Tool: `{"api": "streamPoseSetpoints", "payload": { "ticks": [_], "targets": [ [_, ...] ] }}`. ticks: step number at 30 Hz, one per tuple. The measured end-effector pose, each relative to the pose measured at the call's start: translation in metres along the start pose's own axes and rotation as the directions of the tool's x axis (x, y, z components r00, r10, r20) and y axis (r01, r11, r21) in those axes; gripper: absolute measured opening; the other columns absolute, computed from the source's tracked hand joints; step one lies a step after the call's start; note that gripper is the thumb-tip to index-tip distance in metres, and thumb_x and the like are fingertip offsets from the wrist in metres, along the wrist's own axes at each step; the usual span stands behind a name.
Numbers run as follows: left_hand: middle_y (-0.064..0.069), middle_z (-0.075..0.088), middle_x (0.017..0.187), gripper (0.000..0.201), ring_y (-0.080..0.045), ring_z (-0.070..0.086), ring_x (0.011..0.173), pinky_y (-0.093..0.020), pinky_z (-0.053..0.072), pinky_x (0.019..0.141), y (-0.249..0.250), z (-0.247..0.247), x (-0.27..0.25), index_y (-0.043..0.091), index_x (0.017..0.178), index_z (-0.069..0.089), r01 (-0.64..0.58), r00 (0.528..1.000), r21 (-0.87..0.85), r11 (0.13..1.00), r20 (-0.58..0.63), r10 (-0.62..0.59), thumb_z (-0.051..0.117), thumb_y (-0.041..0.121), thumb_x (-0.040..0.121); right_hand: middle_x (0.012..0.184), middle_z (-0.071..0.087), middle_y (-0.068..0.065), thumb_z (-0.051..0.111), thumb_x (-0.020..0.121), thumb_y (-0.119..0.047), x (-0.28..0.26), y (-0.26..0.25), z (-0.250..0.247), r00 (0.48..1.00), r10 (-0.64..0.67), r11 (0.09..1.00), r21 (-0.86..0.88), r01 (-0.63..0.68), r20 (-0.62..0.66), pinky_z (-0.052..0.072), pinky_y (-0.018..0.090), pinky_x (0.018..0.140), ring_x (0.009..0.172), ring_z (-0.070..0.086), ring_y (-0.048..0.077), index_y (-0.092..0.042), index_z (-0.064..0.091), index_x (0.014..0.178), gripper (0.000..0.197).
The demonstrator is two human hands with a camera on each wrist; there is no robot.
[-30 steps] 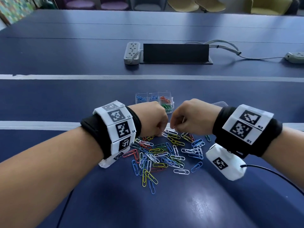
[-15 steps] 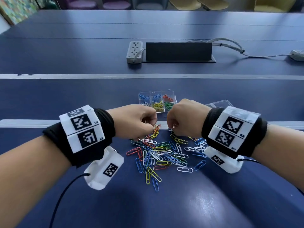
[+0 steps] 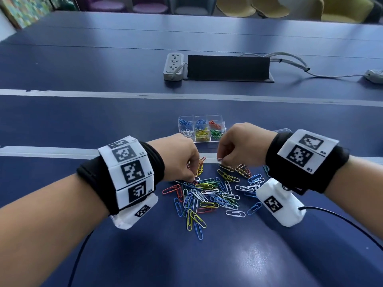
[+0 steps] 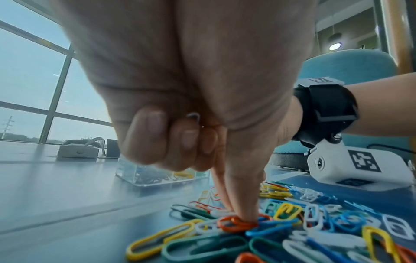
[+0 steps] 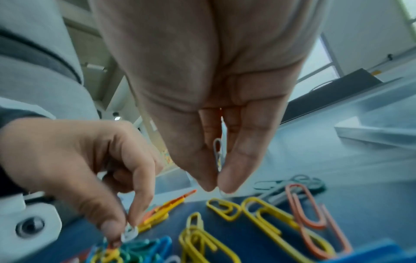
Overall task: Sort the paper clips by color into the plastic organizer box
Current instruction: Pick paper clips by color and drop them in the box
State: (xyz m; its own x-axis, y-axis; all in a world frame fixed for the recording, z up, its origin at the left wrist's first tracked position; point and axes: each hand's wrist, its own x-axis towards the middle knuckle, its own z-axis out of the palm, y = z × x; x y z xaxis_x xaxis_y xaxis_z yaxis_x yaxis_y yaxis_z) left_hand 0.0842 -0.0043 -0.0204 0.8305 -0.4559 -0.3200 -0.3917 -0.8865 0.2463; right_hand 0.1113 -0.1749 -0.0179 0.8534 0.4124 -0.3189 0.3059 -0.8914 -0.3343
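A loose pile of colored paper clips (image 3: pixel 211 193) lies on the blue table between my hands. Just beyond it stands the clear organizer box (image 3: pixel 202 128); its compartments hold blue, red, white, yellow and green clips. My left hand (image 3: pixel 192 178) reaches down to the pile's far left edge. There its thumb and forefinger pinch a white clip (image 5: pixel 129 234) beside an orange clip (image 4: pixel 236 222), and its other fingers are curled in. My right hand (image 3: pixel 220 161) hovers over the pile's far side, thumb and forefinger pinching a white clip (image 5: pixel 218 154) that stands upright between them.
A grey power strip (image 3: pixel 173 67) and a black cable box (image 3: pixel 228 68) with grey cables (image 3: pixel 290 61) sit further back. A clear lid (image 3: pixel 284 131) lies behind my right wrist. Black camera cables (image 3: pixel 342 220) trail toward me on both sides. Chairs line the far edge.
My left hand drew back to the left, then came down so its fingertips reach into the pile. My right hand stayed over the pile's far side, still pinching.
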Motion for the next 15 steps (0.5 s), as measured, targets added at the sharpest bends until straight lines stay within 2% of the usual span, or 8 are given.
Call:
{"api": "streamPoseSetpoints", "payload": {
  "ticks": [2,4,6,8,10,11,13,15],
  "targets": [
    [0.012,0.051,0.066,0.012,-0.006,0.048,0.067,-0.02,0.038,0.062,0.0,0.001,0.0,0.02,0.085,0.072,-0.002,1.0,0.008,1.0,0.003,0.002,0.065,0.029,0.081,0.062,0.066,-0.007,0.069,0.075,-0.013,-0.004,0.007,-0.003,0.999,0.03,0.983,0.183,-0.032,0.012,0.051,0.02,0.063,0.056,0.059,0.006,-0.023,0.071,0.07,0.012],
    [0.012,0.05,0.066,0.011,-0.008,0.049,0.071,-0.019,0.039,0.066,0.0,0.003,-0.001,0.021,0.085,0.071,-0.005,1.0,0.01,1.0,-0.005,0.005,0.062,0.028,0.082,0.064,0.067,0.001,0.072,0.076,-0.004,-0.011,0.015,-0.003,0.996,0.046,0.87,0.486,-0.077,0.075,0.053,0.02,0.059,0.053,0.06,0.01,-0.016,0.071,0.075,0.013],
    [0.013,0.047,0.068,0.014,-0.009,0.047,0.076,-0.019,0.039,0.069,-0.001,0.003,-0.003,0.023,0.09,0.069,0.002,1.0,0.03,1.0,-0.03,-0.001,0.062,0.032,0.082,0.066,0.065,0.006,0.073,0.071,0.003,-0.021,0.023,-0.001,0.991,0.034,0.648,0.752,-0.121,0.131,0.053,0.018,0.052,0.049,0.059,0.012,-0.008,0.07,0.087,0.02],
    [0.013,0.046,0.073,0.021,-0.009,0.045,0.08,-0.021,0.041,0.073,-0.002,0.003,-0.005,0.023,0.095,0.068,0.017,0.999,0.05,0.999,-0.049,-0.014,0.064,0.039,0.081,0.065,0.063,0.008,0.068,0.065,0.0,-0.03,0.031,0.003,0.984,0.04,0.364,0.914,-0.179,0.176,0.052,0.017,0.049,0.048,0.058,0.012,-0.004,0.068,0.095,0.03],
    [0.013,0.046,0.07,0.024,-0.007,0.046,0.071,-0.022,0.04,0.07,-0.002,0.003,-0.006,0.023,0.092,0.068,0.032,0.998,0.03,0.999,-0.052,-0.031,0.064,0.044,0.081,0.064,0.061,0.007,0.062,0.066,-0.002,-0.036,0.038,0.009,0.974,0.062,0.087,0.971,-0.223,0.218,0.052,0.015,0.049,0.05,0.056,0.01,-0.004,0.066,0.097,0.031],
    [0.014,0.045,0.066,0.023,-0.005,0.045,0.066,-0.022,0.039,0.068,-0.003,0.003,-0.006,0.023,0.089,0.069,0.036,0.998,0.011,0.999,-0.057,-0.036,0.063,0.045,0.081,0.064,0.059,0.005,0.059,0.068,-0.003,-0.038,0.04,0.011,0.968,0.082,-0.018,0.972,-0.235,0.236,0.051,0.015,0.047,0.052,0.054,0.01,-0.005,0.065,0.097,0.03],
    [0.014,0.043,0.063,0.017,-0.005,0.044,0.063,-0.021,0.036,0.067,-0.005,0.002,-0.006,0.024,0.087,0.068,0.037,0.996,-0.01,0.999,-0.078,-0.037,0.063,0.04,0.083,0.064,0.052,0.004,0.053,0.071,-0.006,-0.041,0.042,0.013,0.955,0.119,-0.187,0.951,-0.248,0.272,0.046,0.016,0.042,0.052,0.049,0.012,-0.007,0.062,0.092,0.024],
    [0.014,0.039,0.064,0.011,-0.006,0.041,0.063,-0.021,0.035,0.068,-0.007,0.002,-0.005,0.025,0.092,0.065,0.035,0.994,0.015,0.999,-0.102,-0.033,0.062,0.033,0.084,0.062,0.046,0.003,0.048,0.071,-0.013,-0.043,0.04,0.014,0.943,0.116,-0.286,0.92,-0.269,0.312,0.039,0.017,0.037,0.05,0.044,0.013,-0.009,0.057,0.077,0.012]
  ]
}}
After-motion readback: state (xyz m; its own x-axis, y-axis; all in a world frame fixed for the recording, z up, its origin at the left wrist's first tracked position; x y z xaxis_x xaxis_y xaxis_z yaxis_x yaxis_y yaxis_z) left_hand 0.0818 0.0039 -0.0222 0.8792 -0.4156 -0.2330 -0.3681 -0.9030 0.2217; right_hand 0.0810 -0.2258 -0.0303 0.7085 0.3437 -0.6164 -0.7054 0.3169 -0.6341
